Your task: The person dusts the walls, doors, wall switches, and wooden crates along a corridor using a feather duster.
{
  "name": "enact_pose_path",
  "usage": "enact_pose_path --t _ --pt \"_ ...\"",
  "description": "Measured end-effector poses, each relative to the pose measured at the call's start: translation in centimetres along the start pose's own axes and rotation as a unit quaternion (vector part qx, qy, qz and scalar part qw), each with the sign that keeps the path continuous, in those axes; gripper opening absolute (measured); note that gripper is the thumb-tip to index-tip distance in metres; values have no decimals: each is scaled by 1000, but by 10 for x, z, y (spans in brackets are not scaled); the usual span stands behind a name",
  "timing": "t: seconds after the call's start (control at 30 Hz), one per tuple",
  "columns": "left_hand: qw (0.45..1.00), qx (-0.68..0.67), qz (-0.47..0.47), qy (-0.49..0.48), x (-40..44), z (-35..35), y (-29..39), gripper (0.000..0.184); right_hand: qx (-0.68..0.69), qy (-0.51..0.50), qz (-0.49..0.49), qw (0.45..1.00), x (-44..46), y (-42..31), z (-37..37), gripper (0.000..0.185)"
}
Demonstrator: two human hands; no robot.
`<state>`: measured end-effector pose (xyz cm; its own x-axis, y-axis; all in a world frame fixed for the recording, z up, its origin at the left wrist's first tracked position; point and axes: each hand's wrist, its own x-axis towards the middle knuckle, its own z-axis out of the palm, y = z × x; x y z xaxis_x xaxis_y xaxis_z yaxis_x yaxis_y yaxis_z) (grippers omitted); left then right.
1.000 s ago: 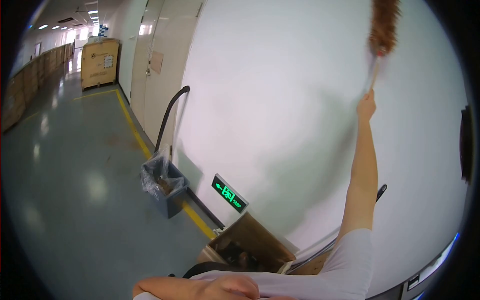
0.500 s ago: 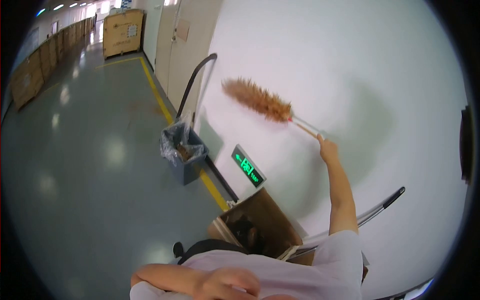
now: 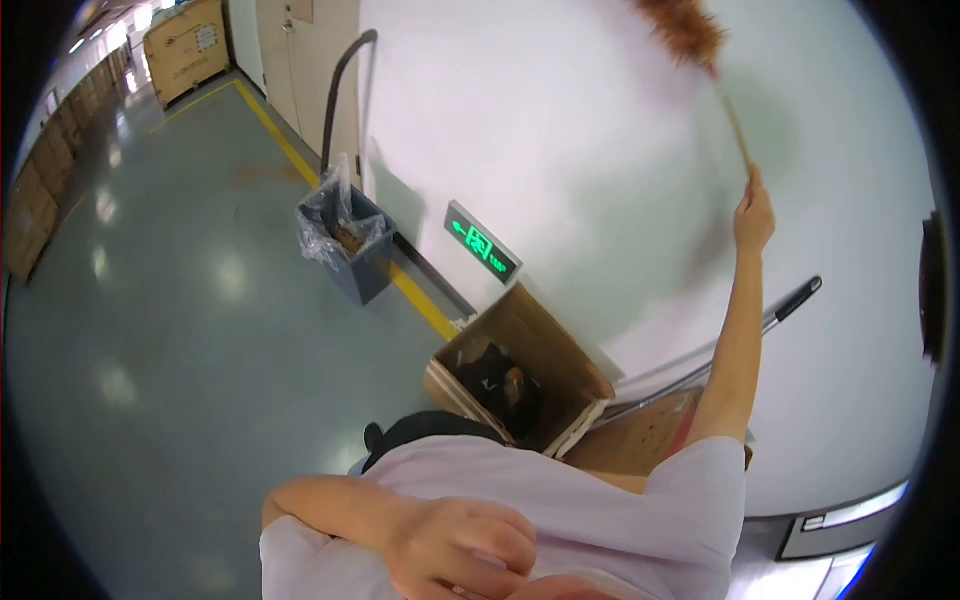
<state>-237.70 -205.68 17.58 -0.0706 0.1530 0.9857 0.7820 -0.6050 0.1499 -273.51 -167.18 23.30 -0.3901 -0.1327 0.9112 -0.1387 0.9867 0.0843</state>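
High at the right, my right hand (image 3: 756, 215) is closed around the thin handle of a feather duster (image 3: 690, 30). The brown feathers are near the white wall (image 3: 560, 130) and partly cut off by the top edge; I cannot tell if they touch it. My left hand (image 3: 465, 548) is held in front of my chest with its fingers curled. What it holds, if anything, is hidden. Lower on the wall is a lit green exit sign (image 3: 482, 243).
An open cardboard box (image 3: 560, 345) with dark things inside stands below the sign. Beside it leans a pole with a black grip (image 3: 798, 298). A grey bin (image 3: 365, 275) lined with plastic stands by a yellow floor line (image 3: 420, 300). Wooden crates (image 3: 188, 55) stand farther back.
My right hand has moved up and right with the feather duster, which now points more steeply upward. The view has tilted, so the bin, sign and box appear higher. My left hand stays at my chest.
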Motion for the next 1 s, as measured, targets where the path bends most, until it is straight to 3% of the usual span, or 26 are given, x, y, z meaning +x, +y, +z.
enact_pose_path --t 0.13,0.23,0.4,0.57,0.7,0.77,0.87,1.0 --pt "1000 -4 -6 5 5 6 -8 17 57 66 46 995 -2 17 13 37" --pt "1000 9 -18 3 7 8 -11 20 49 11 64 997 -39 6 35 37" --pt "999 30 -45 -1 11 12 -15 22 -6 -187 11 982 -133 -10 76 44" --pt "996 62 -59 15 12 16 -18 21 -50 -407 -95 907 -240 4 89 55" --pt "994 88 -62 17 12 17 -16 21 -39 -506 -99 856 -331 34 88 24" --pt "993 95 -60 20 11 19 -16 20 -22 -523 -5 852 -346 32 66 13" --pt "994 89 -59 19 12 21 -17 19 -30 -481 20 876 -335 27 42 15" --pt "997 52 -60 15 13 24 -24 18 -10 -346 114 931 -291 36 -17 17"
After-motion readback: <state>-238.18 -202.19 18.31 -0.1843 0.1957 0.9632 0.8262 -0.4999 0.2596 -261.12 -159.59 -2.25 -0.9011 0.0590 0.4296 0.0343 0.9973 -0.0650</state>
